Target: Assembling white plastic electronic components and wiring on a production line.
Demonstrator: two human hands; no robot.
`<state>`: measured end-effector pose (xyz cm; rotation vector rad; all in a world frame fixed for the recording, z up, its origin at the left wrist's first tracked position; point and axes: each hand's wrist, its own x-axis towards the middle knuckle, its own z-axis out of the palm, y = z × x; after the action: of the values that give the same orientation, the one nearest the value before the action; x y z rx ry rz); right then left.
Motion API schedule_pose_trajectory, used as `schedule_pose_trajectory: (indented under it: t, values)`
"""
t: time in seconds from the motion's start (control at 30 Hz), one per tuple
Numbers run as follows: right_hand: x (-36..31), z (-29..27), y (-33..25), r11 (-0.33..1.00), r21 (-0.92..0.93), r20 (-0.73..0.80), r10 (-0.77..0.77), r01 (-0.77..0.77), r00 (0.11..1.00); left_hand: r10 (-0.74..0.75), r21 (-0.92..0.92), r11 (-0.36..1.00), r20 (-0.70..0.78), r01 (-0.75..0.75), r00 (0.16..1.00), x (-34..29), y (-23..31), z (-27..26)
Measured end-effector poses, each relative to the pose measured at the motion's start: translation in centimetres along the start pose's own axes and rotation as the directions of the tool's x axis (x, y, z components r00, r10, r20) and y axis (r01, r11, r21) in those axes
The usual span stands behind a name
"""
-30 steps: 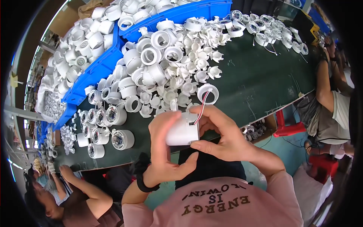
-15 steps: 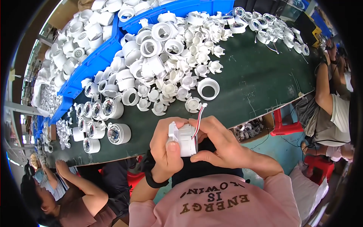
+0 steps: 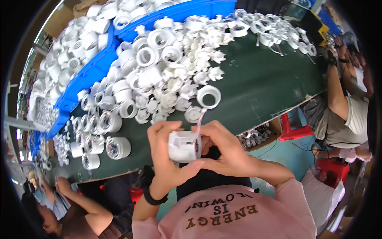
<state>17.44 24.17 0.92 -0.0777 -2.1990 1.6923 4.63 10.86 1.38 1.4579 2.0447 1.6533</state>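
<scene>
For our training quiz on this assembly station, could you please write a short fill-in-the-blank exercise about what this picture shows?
1. Both hands hold a white plastic housing with a thin ____ trailing from its top.
2. The table top under the loose white parts is dark ____.
3. The left hand has a black band on its ____.
4. The bins behind the parts pile are ____.

Missing words: wire; green; wrist; blue

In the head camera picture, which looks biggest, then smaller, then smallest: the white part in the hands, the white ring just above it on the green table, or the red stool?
1. White part in both hands, though it is nearest the camera.
2. Red stool and white ring look too alike to rank.
</scene>
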Motion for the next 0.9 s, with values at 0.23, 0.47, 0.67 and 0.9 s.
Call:
schedule_pose_trajectory:
  t: [0.23,0.47,0.67,0.9]
  values:
    - [2.7,-7.5,1.6,0.911,-0.405,-0.052,-0.116,0.085,0.992,-0.618,-0.346,0.74,-0.011,0.577,0.786,-2.4,-2.4,-4.9]
    - [8.9,-28.0,12.6,0.157,-0.895,-0.446,-0.306,-0.417,0.841,-0.5,0.161,0.835,-0.181,0.527,0.847,-4.3,-4.4,-12.2]
    - [11.4,-29.0,13.3,0.091,-0.914,-0.399,-0.028,-0.395,0.917,-0.419,0.412,0.769,-0.254,0.489,0.872,-5.8,-7.9,-17.0]
    - [8.7,-26.6,8.9,0.346,-0.912,-0.196,0.108,-0.222,0.975,-0.344,0.523,0.675,-0.4,0.52,0.849,-4.8,-9.8,-18.9]
